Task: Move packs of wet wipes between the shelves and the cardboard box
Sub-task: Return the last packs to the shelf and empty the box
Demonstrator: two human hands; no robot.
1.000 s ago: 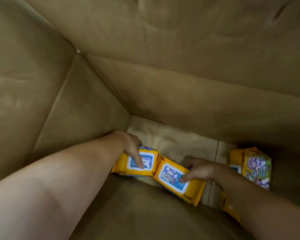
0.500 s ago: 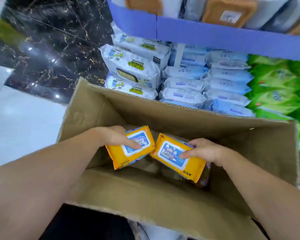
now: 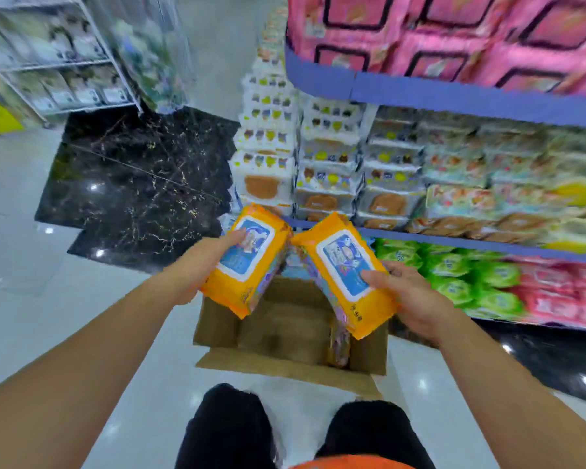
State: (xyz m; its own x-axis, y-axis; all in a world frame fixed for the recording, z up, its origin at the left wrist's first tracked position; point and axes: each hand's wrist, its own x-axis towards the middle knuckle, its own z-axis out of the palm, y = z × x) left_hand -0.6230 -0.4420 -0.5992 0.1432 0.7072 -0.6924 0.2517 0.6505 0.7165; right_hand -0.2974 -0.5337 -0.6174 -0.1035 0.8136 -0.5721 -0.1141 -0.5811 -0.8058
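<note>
My left hand (image 3: 202, 265) grips an orange pack of wet wipes (image 3: 247, 262) with a blue-and-white lid label. My right hand (image 3: 410, 296) grips a second orange pack (image 3: 344, 275) of the same kind. Both packs are held in the air above the open cardboard box (image 3: 285, 333) on the floor, their upper corners almost touching. Another pack (image 3: 339, 346) stands inside the box along its right wall. Straight ahead are the shelves (image 3: 454, 96) with blue edges, filled with stacked wipe packs.
White packs (image 3: 325, 164), green packs (image 3: 460, 275) and pink packs (image 3: 454, 35) fill the shelves at right. A wire rack (image 3: 58, 62) stands far left. The floor is glossy white with a black marble patch (image 3: 139, 184). My dark-trousered knees (image 3: 230, 428) are just behind the box.
Both hands have lifted their orange packs from the bottom of the box up and out, above its rim. My view has risen from the box interior to the shelves.
</note>
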